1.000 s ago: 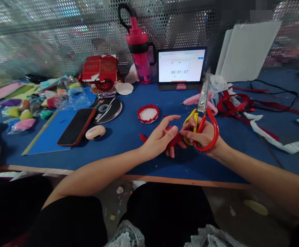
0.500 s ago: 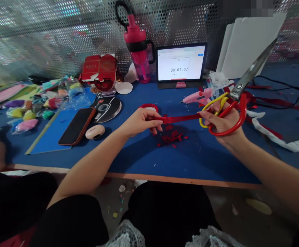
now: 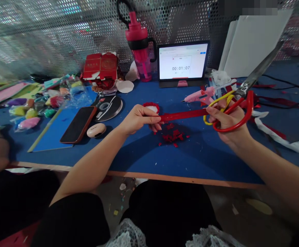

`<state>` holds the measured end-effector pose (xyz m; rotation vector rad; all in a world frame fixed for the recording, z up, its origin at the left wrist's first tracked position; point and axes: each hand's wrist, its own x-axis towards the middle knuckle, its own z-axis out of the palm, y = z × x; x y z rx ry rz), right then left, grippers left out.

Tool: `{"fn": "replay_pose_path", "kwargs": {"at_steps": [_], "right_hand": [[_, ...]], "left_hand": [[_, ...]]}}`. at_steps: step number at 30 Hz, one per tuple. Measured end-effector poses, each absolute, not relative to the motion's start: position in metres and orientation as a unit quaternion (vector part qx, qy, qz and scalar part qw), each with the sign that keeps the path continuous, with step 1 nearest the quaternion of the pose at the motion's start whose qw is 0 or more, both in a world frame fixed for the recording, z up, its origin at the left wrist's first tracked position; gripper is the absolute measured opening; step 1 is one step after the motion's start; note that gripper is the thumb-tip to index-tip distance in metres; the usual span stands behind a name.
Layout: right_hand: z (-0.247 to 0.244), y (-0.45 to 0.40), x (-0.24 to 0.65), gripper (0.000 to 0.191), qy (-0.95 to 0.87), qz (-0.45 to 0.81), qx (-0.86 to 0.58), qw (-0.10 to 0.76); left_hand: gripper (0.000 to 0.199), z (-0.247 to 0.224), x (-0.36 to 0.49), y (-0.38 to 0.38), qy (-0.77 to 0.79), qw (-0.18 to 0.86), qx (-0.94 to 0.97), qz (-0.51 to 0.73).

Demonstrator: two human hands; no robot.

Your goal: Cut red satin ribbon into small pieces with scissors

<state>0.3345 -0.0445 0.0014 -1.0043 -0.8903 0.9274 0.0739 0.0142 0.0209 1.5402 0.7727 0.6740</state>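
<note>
Left hand [image 3: 139, 120] pinching red ribbon [image 3: 182, 115] tight; right hand [image 3: 229, 125] wrapped narrow around scissors [image 3: 244, 90]. Red scraps [image 3: 171, 137] below ribbon, hot glue gun [image 3: 198, 96] behind it, on blue table [image 3: 198, 161].

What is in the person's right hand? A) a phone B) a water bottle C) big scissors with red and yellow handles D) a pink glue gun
C: the right hand grips the red and yellow handles of the scissors, and their steel blades point up and to the right.
</note>
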Motion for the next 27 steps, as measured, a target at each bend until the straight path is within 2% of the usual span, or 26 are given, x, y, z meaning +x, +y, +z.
{"fn": "replay_pose_path", "kwargs": {"at_steps": [4, 8, 11, 15, 19, 24, 27], "right_hand": [[0.002, -0.048, 0.332, 0.052, -0.403, 0.422, -0.445, 0.680], [0.001, -0.050, 0.329, 0.053, -0.400, 0.442, -0.453, 0.663], [-0.001, -0.050, 0.327, 0.054, -0.408, 0.449, -0.465, 0.645], [-0.004, -0.050, 0.326, 0.055, -0.403, 0.465, -0.483, 0.623], [-0.005, -0.051, 0.324, 0.055, -0.390, 0.465, -0.491, 0.625], [-0.005, -0.051, 0.322, 0.056, -0.395, 0.468, -0.490, 0.620], [-0.006, -0.051, 0.323, 0.055, -0.393, 0.471, -0.488, 0.621]], "left_hand": [[0.013, 0.026, 0.068, 0.019, 0.315, 0.623, 0.677, 0.232], [0.019, 0.036, 0.057, 0.024, 0.286, 0.643, 0.708, 0.055], [0.022, 0.039, 0.051, 0.027, 0.257, 0.617, 0.742, -0.051], [0.024, 0.038, 0.051, 0.028, 0.207, 0.546, 0.808, -0.078], [0.027, 0.036, 0.058, 0.023, 0.224, 0.396, 0.889, -0.041], [0.034, 0.024, 0.073, 0.008, 0.302, 0.098, 0.938, 0.137], [0.021, 0.011, 0.083, 0.000, 0.282, 0.064, 0.929, 0.231]]}}
